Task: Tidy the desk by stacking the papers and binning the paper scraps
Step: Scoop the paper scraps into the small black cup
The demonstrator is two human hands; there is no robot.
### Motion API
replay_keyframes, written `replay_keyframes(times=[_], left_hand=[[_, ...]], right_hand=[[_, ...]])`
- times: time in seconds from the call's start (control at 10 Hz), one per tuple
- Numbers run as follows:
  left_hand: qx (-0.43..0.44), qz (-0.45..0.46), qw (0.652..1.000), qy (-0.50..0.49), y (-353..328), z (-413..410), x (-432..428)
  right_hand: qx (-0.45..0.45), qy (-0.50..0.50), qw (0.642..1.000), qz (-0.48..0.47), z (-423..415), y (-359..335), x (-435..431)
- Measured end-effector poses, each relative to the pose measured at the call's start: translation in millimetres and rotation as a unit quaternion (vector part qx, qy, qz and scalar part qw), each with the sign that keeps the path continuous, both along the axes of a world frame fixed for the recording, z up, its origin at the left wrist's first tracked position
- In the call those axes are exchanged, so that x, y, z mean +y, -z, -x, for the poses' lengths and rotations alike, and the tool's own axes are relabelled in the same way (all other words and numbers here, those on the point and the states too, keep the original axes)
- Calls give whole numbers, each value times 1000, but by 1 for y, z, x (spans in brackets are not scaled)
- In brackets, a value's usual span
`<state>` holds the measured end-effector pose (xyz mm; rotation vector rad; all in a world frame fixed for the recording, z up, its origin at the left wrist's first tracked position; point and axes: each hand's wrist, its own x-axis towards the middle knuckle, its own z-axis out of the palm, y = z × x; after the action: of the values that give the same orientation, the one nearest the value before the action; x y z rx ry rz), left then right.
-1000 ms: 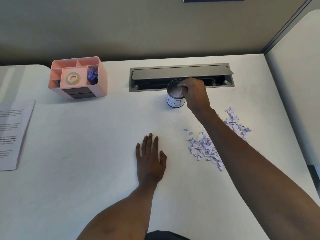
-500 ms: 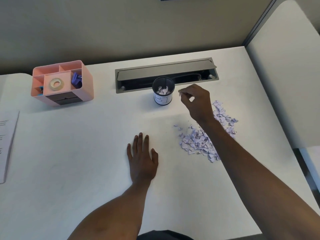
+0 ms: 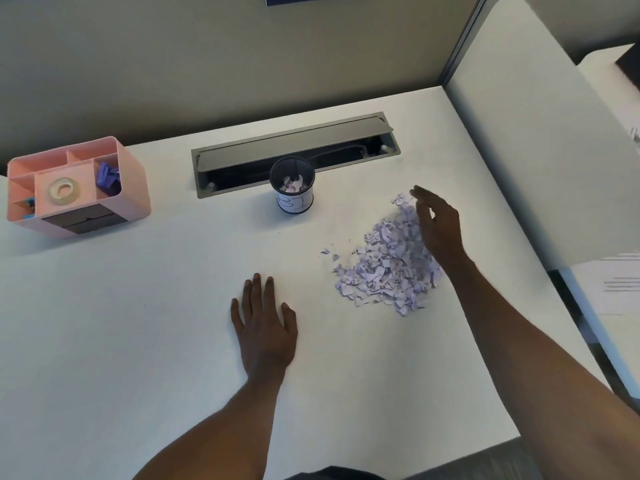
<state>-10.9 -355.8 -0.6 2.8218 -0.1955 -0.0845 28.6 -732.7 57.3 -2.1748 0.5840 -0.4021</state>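
Two hands show: the left hand [image 3: 265,327] lies flat and open on the tabletop [image 3: 138,323]; the right hand [image 3: 438,225], fingers spread and empty, hovers over the paper scraps [image 3: 388,265]. Beyond, left of it, the bin [image 3: 293,190] holds scraps.

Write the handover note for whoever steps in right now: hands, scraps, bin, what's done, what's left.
Left hand: flat on the desk, open, holding nothing.
Right hand: open over the far edge of the scrap pile, nothing in its grip.
Bin: small cup in front of the cable tray, a few scraps inside.
Done: some scraps binned.
Left: most of the pile remains; the papers to stack are not in clear view.
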Motion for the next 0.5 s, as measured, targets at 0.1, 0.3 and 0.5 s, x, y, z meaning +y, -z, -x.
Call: replay_keyframes(times=[0.1,0.3,0.5], left_hand=[[-2,4,1000,1,0,1,0],[-17,5,1000,1,3,0,1],[-18,0,1000,4,2,0,-1]], right_hand=[[35,-3,999,19,6,19,-22],[92,-121,985,86,-1,48,-16],[81,-214,972,61,1,35,38]])
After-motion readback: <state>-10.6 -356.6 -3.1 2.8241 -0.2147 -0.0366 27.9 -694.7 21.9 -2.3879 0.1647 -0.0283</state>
